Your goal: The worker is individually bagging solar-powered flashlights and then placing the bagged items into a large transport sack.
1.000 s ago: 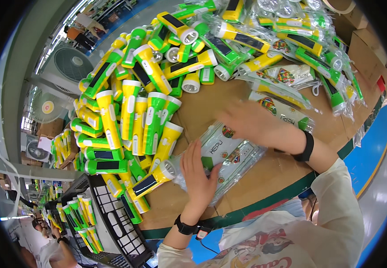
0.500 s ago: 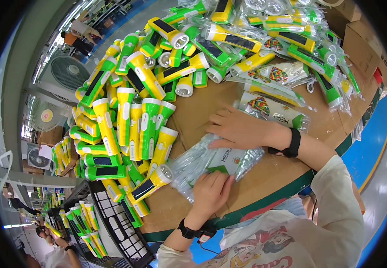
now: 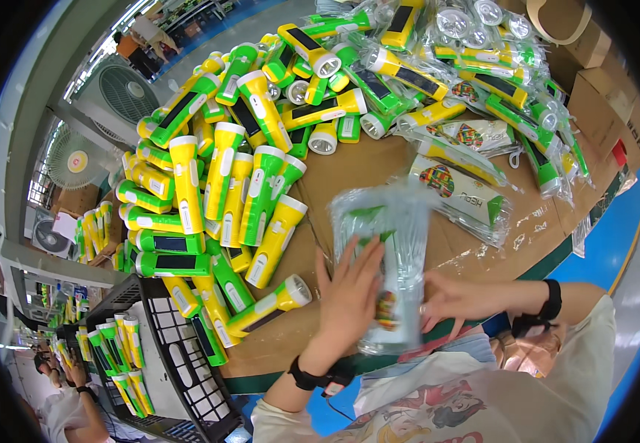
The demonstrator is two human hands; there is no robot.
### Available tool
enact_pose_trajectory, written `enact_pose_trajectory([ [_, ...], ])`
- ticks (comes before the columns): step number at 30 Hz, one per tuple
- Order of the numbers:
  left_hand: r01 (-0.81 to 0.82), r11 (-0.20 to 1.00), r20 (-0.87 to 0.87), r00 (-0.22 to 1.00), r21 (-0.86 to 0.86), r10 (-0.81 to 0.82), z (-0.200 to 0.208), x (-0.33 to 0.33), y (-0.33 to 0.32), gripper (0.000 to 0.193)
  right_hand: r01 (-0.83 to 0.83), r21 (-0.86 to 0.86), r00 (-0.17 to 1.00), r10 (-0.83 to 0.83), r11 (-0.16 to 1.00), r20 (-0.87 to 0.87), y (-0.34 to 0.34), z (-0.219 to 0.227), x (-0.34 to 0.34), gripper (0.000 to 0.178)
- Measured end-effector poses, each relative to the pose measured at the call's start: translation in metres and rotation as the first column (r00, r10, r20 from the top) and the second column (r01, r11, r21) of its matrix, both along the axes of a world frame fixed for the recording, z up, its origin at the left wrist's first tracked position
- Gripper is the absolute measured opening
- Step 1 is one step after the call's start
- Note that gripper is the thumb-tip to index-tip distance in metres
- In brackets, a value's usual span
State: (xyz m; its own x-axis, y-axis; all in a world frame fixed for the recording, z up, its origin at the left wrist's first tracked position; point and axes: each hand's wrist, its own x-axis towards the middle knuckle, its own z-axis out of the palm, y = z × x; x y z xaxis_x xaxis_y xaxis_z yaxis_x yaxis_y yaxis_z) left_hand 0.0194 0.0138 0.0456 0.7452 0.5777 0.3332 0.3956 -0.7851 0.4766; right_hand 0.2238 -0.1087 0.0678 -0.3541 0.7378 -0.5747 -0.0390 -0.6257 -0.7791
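A stack of clear plastic bags with printed white-and-green cards (image 3: 401, 251) lies at the table's near edge, slightly smeared by motion. My left hand (image 3: 351, 295) rests flat on its left side, fingers stretched out and thumb apart. At the lower right side of the stack, the curled fingers of my right hand (image 3: 449, 301) close on its edge; the fingertips are partly hidden. Left of the bags lies a yellow-and-green flashlight (image 3: 279, 301), beside a big pile of similar flashlights (image 3: 250, 199).
Bagged flashlights (image 3: 475, 74) are heaped at the far right, with a flat bagged card (image 3: 460, 196) nearer. A black crate (image 3: 187, 354) holding flashlights stands at the lower left. Cardboard boxes (image 3: 600, 111) stand at the right, fans (image 3: 124, 92) at the left. Other people are farther off.
The bag stack has turned from slanted to nearly upright in view and come nearer the table edge. My right hand has moved from its top down to its lower right side.
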Motion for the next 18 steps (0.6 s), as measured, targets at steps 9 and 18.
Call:
enact_pose_trajectory([
  [9,0.177,0.971,-0.137,0.970,-0.159,-0.199,0.010,-0.007,0.010,0.083,-0.453,0.618,0.687,-0.190,0.643,0.702,0.031,-0.012,0.004,0.027],
  [18,0.314,0.944,-0.277,0.903,-0.096,-0.329,0.008,-0.012,0.023,0.076,-0.717,0.619,0.540,-0.306,0.322,0.784,0.058,0.025,0.018,0.027],
])
